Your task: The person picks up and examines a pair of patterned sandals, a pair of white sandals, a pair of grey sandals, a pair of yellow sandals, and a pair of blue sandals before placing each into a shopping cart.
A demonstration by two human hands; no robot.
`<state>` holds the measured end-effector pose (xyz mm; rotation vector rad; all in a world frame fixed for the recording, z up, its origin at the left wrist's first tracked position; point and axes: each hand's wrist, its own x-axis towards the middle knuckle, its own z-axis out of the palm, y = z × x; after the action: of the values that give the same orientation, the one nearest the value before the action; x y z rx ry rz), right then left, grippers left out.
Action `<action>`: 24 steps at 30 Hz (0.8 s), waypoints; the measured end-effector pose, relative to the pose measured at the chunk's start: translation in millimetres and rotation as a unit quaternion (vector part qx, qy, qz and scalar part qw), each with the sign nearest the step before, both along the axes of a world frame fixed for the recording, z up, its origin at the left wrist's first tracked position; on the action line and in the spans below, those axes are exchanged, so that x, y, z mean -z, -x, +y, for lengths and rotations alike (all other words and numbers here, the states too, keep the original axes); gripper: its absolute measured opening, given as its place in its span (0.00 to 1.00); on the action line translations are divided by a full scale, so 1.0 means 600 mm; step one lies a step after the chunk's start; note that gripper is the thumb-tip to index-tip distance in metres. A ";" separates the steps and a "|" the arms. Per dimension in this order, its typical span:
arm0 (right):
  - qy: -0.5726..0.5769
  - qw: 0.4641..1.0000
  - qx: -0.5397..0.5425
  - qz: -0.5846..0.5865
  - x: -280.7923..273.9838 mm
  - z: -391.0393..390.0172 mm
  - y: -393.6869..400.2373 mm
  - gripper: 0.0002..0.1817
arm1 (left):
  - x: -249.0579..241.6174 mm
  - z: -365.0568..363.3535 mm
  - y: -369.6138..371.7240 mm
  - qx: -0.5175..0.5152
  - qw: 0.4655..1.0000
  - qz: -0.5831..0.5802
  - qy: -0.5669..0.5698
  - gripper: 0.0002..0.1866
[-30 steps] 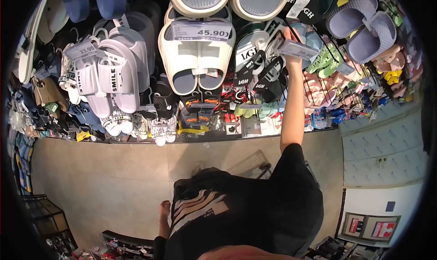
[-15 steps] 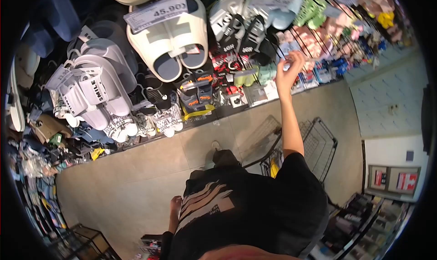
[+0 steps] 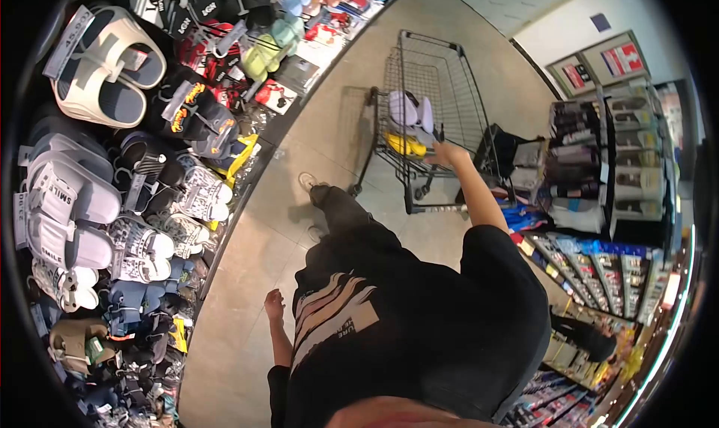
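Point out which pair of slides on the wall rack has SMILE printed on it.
The lilac-white pair of slides at far left, below the cream pair; SMILE runs across its straps.

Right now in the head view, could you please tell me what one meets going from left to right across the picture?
White "SMILE" slide sandals on the wall rack → left hand hanging open → right hand on the cart's edge → black bag on the floor → shelves of packaged goods.

The right hand sits at the shopping cart rim — its grip too small to tell; price tag digits at upper left are unreadable.
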<state>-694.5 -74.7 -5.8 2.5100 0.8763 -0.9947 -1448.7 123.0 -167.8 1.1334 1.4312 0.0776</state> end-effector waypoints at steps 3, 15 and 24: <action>-0.037 0.996 0.018 -0.077 0.065 -0.148 0.120 0.43 | 0.033 -0.040 0.051 0.041 0.995 0.054 0.072 0.15; -0.291 0.925 0.062 -0.236 0.079 -0.148 0.285 0.27 | -0.003 -0.148 0.035 0.070 0.995 0.072 0.014 0.14; -0.395 0.898 -0.048 -0.186 0.083 -0.156 0.340 0.30 | -0.133 -0.158 -0.257 0.297 0.894 0.003 -0.336 0.22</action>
<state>-898.2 -168.5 -55.5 3.0842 1.4656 -0.0703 -1294.8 28.5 -87.9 2.1056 1.0142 0.1419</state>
